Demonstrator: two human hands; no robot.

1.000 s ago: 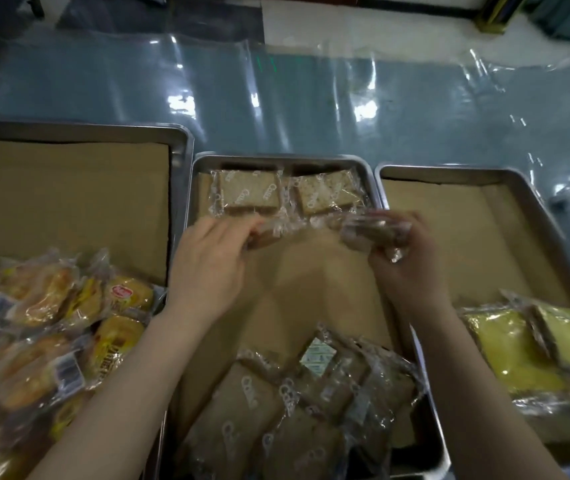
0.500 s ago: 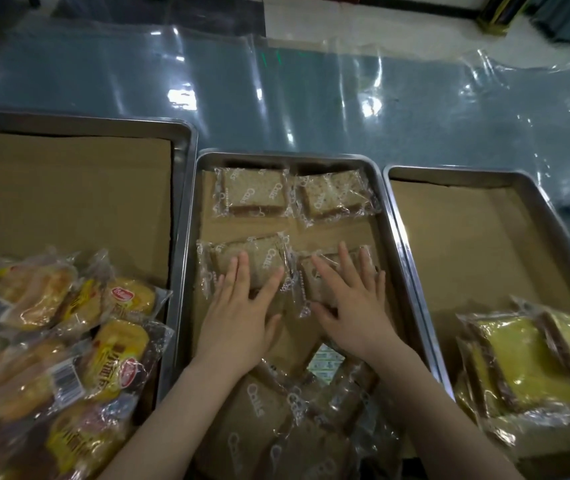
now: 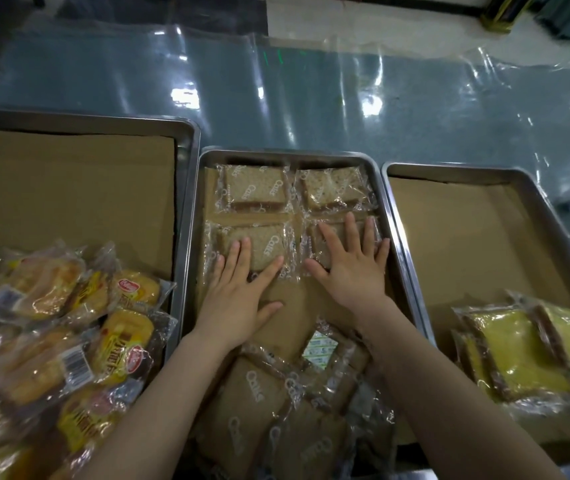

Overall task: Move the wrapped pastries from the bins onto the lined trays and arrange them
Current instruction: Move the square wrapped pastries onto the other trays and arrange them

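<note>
The middle steel tray (image 3: 290, 154), lined with brown paper, holds two wrapped brown cake slices in its far row, one on the left (image 3: 254, 187) and one on the right (image 3: 333, 187). Below them lie two more. My left hand (image 3: 238, 289) rests flat, fingers spread, on the near edge of the left slice (image 3: 262, 242). Spread flat over the right slice (image 3: 328, 237) is my right hand (image 3: 352, 265), which covers most of it. A loose pile of the same wrapped slices (image 3: 276, 403) fills the tray's near end under my forearms.
The left tray (image 3: 79, 121) has bare brown paper at the far end and a heap of wrapped yellow buns (image 3: 69, 341) near me. In the right tray (image 3: 477, 169), wrapped yellow cake slices (image 3: 525, 351) lie at the near end. Clear plastic sheet (image 3: 311, 91) covers the table beyond.
A second ago both hands held wrapped slices above the tray. They laid them down as a second row, then slid them a little farther, up against the first row.
</note>
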